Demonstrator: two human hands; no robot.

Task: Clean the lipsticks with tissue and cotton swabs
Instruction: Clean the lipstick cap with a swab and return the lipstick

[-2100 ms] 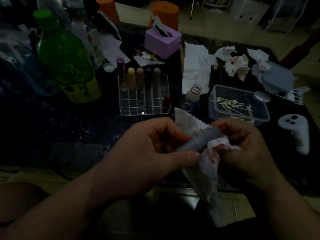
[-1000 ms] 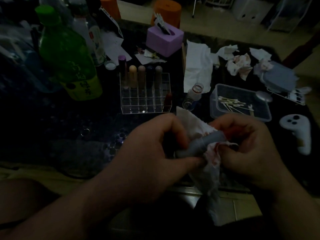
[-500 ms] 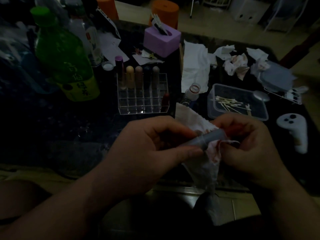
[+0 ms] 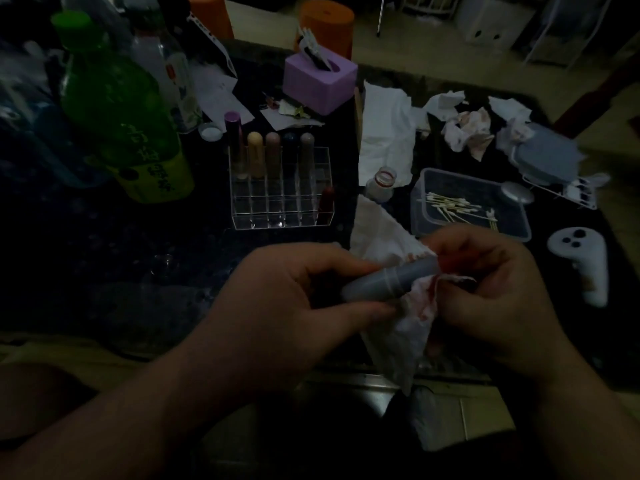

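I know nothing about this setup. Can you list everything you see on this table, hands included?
lipstick tube: one, grey, held between both hands
stained tissue: one, white with red marks, around the tube's tip
organizer: one, clear, table centre
stored lipsticks: six, mixed colours, in the organizer
cotton swabs: many, white, in the tub
tub: one, clear, right of the organizer
small bottle: one, clear, open, beside the tub
flat tissue: one, white, behind the small bottle
crumpled tissues: several, white, some red-stained, far right
tissue box: one, purple, far centre
green bottle: one, far left
controller: one, white, right edge
left hand: grips the tube
right hand: pinches the tissue
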